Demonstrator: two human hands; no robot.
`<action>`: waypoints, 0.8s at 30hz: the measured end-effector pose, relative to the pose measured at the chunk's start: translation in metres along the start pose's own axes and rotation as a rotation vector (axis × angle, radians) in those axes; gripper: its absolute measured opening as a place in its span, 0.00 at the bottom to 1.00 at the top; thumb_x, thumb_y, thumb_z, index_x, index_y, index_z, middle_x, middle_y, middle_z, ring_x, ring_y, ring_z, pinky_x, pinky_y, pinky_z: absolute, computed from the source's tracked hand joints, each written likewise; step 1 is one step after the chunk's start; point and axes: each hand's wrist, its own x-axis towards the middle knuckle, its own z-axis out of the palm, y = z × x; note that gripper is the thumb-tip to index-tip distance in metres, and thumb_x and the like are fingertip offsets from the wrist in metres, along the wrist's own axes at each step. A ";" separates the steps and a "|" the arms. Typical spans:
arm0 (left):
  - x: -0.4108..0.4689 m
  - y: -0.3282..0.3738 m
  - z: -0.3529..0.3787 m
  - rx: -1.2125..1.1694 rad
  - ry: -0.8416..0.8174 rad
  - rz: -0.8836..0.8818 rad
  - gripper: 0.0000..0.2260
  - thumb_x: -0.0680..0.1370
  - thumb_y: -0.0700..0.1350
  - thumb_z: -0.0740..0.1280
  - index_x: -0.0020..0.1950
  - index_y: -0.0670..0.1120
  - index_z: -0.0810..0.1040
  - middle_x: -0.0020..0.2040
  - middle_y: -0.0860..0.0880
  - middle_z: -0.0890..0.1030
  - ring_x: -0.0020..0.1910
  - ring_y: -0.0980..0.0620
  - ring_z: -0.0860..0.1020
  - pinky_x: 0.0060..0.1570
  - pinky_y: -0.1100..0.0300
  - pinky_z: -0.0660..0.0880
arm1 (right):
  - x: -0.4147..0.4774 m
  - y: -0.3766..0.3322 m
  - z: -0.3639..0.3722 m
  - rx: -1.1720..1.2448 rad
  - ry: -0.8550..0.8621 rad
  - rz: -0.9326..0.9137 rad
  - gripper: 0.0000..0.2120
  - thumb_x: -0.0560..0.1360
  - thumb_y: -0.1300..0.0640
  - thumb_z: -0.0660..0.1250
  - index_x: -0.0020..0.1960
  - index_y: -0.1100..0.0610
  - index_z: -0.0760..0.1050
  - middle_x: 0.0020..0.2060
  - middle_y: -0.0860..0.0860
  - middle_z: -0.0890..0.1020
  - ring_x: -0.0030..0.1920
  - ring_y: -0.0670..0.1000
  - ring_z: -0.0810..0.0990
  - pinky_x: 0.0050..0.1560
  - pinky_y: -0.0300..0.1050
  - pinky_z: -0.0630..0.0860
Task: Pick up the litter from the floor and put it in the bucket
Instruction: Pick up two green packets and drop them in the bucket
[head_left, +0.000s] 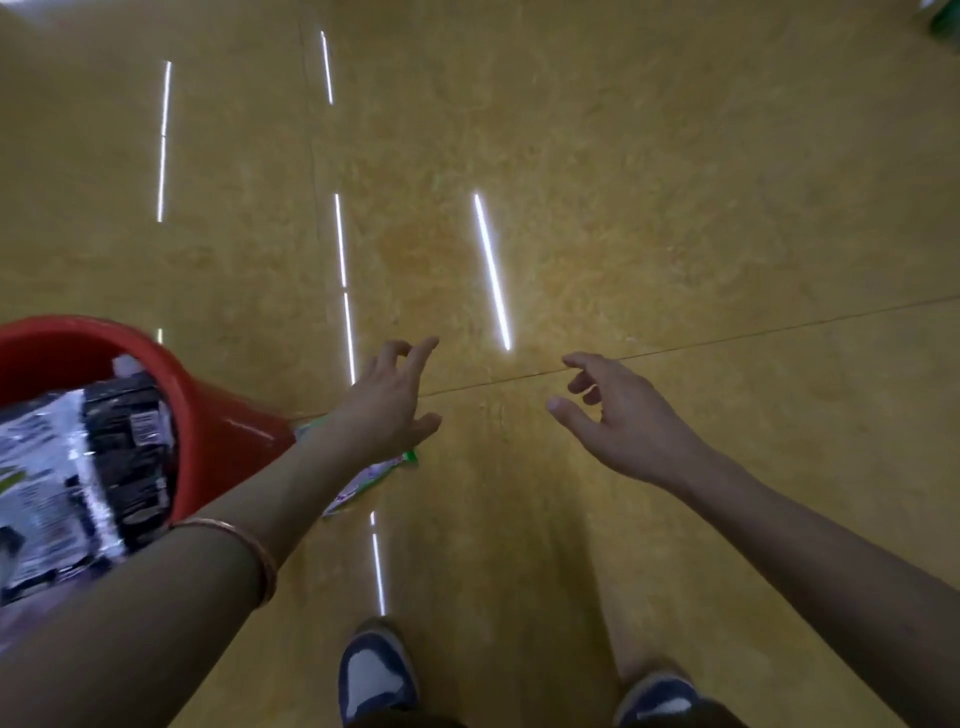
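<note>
Both hands empty with fingers loosely spread, the left hand (395, 400) hovers directly over the flat green-and-white plastic wrapper (374, 475), which lies diagonally on the floor under its wrist, just beside the red plastic bucket (218, 431), while the right hand (623, 421) is farther off.

Glossy ochre floor (649, 156) here, thin seams crossing it and bright strip-light reflections streaking across. A red bucket (223, 431) stands on it at the left, and just beside its base a green-and-white wrapper (374, 478) lies flat, partly hidden. At the near edge, a left shoe (376, 670) and a right shoe (660, 696), dark blue, planted apart. Far top-right corner, something green (943, 18), blurred
</note>
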 end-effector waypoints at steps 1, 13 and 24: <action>0.013 -0.012 0.015 0.019 -0.017 -0.031 0.42 0.73 0.50 0.71 0.77 0.51 0.45 0.74 0.43 0.53 0.71 0.41 0.59 0.68 0.48 0.63 | 0.009 0.009 0.012 -0.003 -0.001 -0.007 0.26 0.76 0.41 0.60 0.71 0.49 0.62 0.58 0.45 0.74 0.53 0.44 0.73 0.53 0.45 0.75; 0.072 -0.126 0.136 0.528 -0.169 -0.388 0.54 0.69 0.58 0.72 0.75 0.44 0.33 0.73 0.31 0.51 0.72 0.34 0.56 0.69 0.45 0.59 | 0.064 0.075 0.079 -0.044 -0.010 -0.049 0.26 0.77 0.42 0.60 0.72 0.49 0.61 0.59 0.45 0.73 0.56 0.46 0.74 0.56 0.48 0.75; 0.066 -0.131 0.147 0.484 -0.004 -0.262 0.45 0.66 0.56 0.73 0.73 0.43 0.52 0.66 0.43 0.65 0.65 0.43 0.69 0.60 0.51 0.68 | 0.050 0.083 0.080 -0.118 -0.032 -0.023 0.27 0.78 0.42 0.59 0.73 0.49 0.59 0.63 0.48 0.73 0.60 0.48 0.74 0.58 0.50 0.74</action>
